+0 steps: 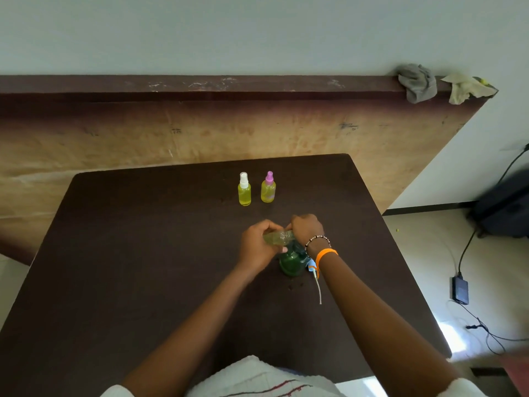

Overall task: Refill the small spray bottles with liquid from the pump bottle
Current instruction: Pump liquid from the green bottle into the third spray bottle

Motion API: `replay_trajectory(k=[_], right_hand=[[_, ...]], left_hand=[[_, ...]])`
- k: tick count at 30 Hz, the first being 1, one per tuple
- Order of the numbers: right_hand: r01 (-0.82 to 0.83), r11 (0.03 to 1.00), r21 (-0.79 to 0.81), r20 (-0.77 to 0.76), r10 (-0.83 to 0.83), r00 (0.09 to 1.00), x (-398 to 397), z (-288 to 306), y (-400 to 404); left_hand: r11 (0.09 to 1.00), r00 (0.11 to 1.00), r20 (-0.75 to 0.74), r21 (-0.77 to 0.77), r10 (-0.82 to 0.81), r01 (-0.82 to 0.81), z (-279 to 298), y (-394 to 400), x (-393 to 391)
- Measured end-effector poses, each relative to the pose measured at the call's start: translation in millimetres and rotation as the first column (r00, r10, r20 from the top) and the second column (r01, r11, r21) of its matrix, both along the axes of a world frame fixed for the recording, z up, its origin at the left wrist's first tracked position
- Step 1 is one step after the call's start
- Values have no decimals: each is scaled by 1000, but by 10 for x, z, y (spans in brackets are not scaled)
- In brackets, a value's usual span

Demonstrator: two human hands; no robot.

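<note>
In the head view, a dark brown worktop [143, 253] fills the middle and lower part of the frame. Just below the centre, the left hand [257, 245] curls its fingers round a small clear bottle of pale yellow-green liquid [279, 238], held tilted on its side. The right hand [306, 229] closes over that bottle's right end; what its fingertips do there is hidden. Directly beneath both hands stands a round green translucent bottle [292, 260] on the worktop, its top covered by the hands. Just right of it, beside the right wrist, lies a light blue sprayer head with a thin pale dip tube [315, 275] trailing toward the bottom of the frame. The right wrist wears an orange band [325, 253] and a beaded bracelet [316, 242].

Above the hands, well apart from them, two small spray bottles stand upright near each other: a yellow-filled one with a white sprayer top [244, 189] on the left, and a yellow-filled one with a pink sprayer top [268, 187] on the right.

At the upper right, a grey rag [418, 83] and a pale cloth [465, 88] sit on a dark ledge.
</note>
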State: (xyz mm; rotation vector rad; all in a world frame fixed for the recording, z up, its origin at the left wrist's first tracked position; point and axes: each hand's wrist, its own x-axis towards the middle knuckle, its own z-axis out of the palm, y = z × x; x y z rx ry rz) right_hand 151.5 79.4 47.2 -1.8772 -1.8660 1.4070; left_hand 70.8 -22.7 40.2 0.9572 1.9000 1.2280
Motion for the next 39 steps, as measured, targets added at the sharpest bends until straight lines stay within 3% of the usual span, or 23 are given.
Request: replay_trajectory(k=[6, 9, 12, 21, 24, 27, 30, 32, 37, 39], right_hand=[[-6, 1000, 11, 7, 6, 1000, 9, 2, -7], [-148, 985, -87, 34, 151, 988, -27, 87, 63], [-173, 971, -163, -7, 175, 985, -33, 164, 88], [55, 998, -1, 2, -55, 998, 14, -25, -21], [14, 1000, -14, 16, -14, 1000, 13, -10, 0], [-128, 988, -84, 63, 134, 989, -22, 60, 56], [-219, 966, -140, 5, 222, 975, -45, 124, 97], [-181, 971, -153, -15, 181, 983, -27, 110, 97], [19, 1000, 19, 51, -20, 999, 3, -34, 23], [28, 999, 34, 48, -30, 998, 1, -37, 1]], left_hand=[[1000, 1000, -1, 7, -5, 5, 1, -8, 8], [1000, 1000, 1, 22, -13, 13, 9, -2, 5], [999, 1000, 22, 33, -13, 13, -8, 2, 8], [1000, 999, 42, 10, -11, 11, -53, -11, 23], [1000, 999, 30, 15, -14, 14, -56, -13, 14], [999, 999, 43, 26, -22, 21, -32, -2, 13], [999, 998, 55, 35, -31, 29, -17, 0, 11], [999, 998, 63, 43, -30, 27, -24, -2, 4], [999, 999, 45, 27, -25, 24, -52, 1, 10], [1000, 999, 40, 22, -22, 21, -56, 6, 13]])
